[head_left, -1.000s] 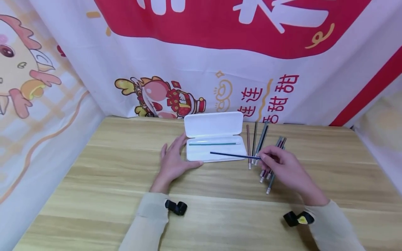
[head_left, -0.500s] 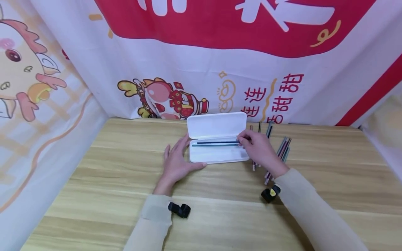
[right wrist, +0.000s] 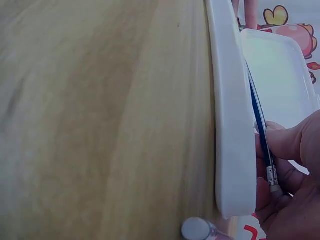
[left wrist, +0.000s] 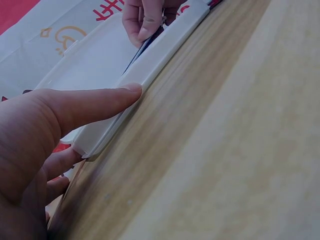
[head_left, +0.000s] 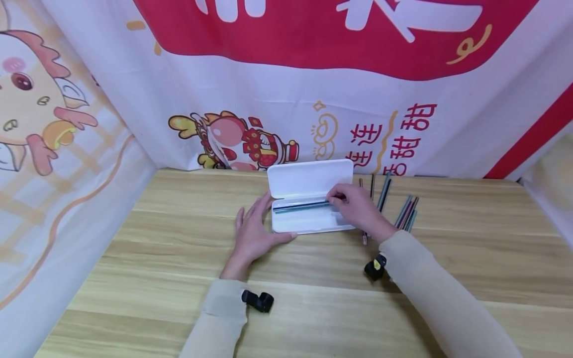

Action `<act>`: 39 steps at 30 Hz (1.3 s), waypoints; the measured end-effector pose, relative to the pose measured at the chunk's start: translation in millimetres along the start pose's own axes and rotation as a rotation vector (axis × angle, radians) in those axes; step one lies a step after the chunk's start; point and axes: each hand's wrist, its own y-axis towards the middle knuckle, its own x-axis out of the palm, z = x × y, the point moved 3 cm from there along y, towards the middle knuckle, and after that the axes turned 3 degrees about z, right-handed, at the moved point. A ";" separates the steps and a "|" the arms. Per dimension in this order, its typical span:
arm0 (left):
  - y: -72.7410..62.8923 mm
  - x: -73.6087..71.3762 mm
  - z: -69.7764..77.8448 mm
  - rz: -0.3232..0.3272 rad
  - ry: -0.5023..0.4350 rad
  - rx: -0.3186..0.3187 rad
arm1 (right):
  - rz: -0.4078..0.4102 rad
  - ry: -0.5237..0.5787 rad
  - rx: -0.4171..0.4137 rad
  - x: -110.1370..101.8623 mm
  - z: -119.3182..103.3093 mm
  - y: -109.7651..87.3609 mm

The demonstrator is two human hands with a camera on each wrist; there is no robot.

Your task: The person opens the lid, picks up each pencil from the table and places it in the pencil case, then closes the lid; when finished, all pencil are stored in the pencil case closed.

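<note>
A white pencil case [head_left: 309, 226] lies on the table with its lid [head_left: 310, 180] raised at the back. My left hand [head_left: 256, 234] holds the case's left end, thumb along the front wall and fingers round the far left corner. Over the right part of the case, my right hand [head_left: 358, 208] pinches a dark blue pencil [right wrist: 258, 107] near its eraser end. This pencil reaches down into the tray, close beside a teal pencil [head_left: 286, 211] lying there. My right fingers hide the right ends of both in the head view.
Right of the case, several loose pencils [head_left: 383, 195] lie on the wooden table [head_left: 313, 308]. Another bunch of pencils [head_left: 406, 214] lies farther right, partly behind my right forearm. A printed cloth [head_left: 224, 79] hangs along the table's back edge.
My right hand has carried the dark blue pencil left from beside the loose pencils and lowered it into the case by the teal one. My left hand stays on the case.
</note>
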 end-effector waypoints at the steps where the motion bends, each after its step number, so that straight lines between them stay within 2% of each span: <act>1: -0.2 -0.2 0.2 -0.001 0.000 0.000 | -0.002 0.000 -0.001 0.6 0.3 -0.3; 16: -2.6 0.8 1.2 -0.006 0.007 0.005 | -0.008 -0.020 -0.007 6.3 2.8 -6.3; 19: -2.4 2.3 1.5 -0.007 0.007 0.006 | 0.021 -0.012 0.003 5.7 3.2 -6.5; 24: -1.9 5.2 3.5 -0.016 0.014 0.008 | 0.119 -0.010 0.002 -2.5 5.7 -12.1; 28: -0.9 5.9 6.4 -0.018 0.022 0.017 | 0.141 0.044 0.027 -15.9 8.5 -30.0; 36: 1.6 3.2 5.8 -0.007 0.021 0.021 | 0.114 0.158 0.221 -44.1 18.9 -82.4; 39: 2.2 2.7 1.2 -0.004 0.014 0.000 | 0.094 0.173 0.249 -50.7 30.0 -99.7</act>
